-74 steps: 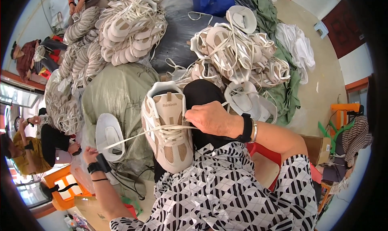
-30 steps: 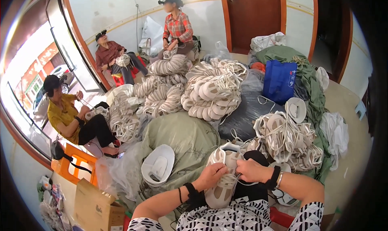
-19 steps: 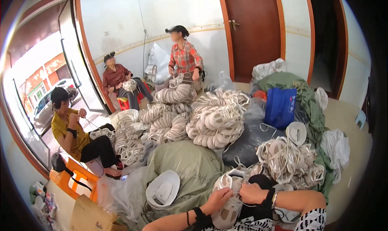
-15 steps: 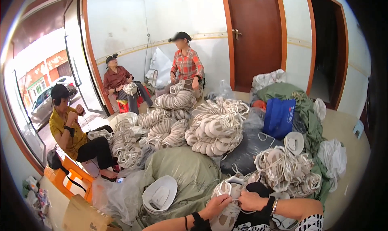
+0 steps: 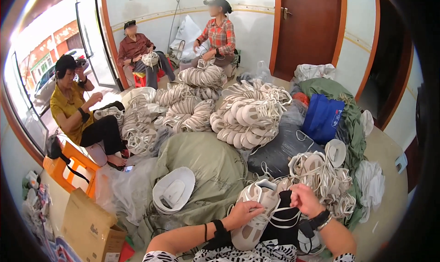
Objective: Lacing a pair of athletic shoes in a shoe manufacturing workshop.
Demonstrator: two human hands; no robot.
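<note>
The shoe [image 5: 255,216] lies on the person's lap at the lower middle of the view, a pale beige upper with white lace [image 5: 279,213] across its tongue. Compared with 2.5 s ago, when it filled the centre of the view and a lace stretched far out to the left hand, the shoe now sits low and small in the picture, the view has lifted to take in the whole room, and both hands are close together on it. Its long axis runs nearly straight away from the person, tilted slightly right; the open collar points away toward the sack, and the toe points back at the body.

The left hand [image 5: 247,212] lies on the shoe's middle, fingers curled together and pressed on the lacing. The right hand [image 5: 304,199] is just right of the collar, fingers pinched shut on a loop of lace, a dark watch [image 5: 318,220] at the wrist.

Beyond the shoe lies a green sack [image 5: 208,170] with a white sole [image 5: 173,194] on it. To the right sits a bundle of tied shoes [image 5: 321,175]; farther back, more bundles [image 5: 250,115] and a blue bag [image 5: 323,117]. Three other people [image 5: 78,111] sit along the far wall and window, working.
</note>
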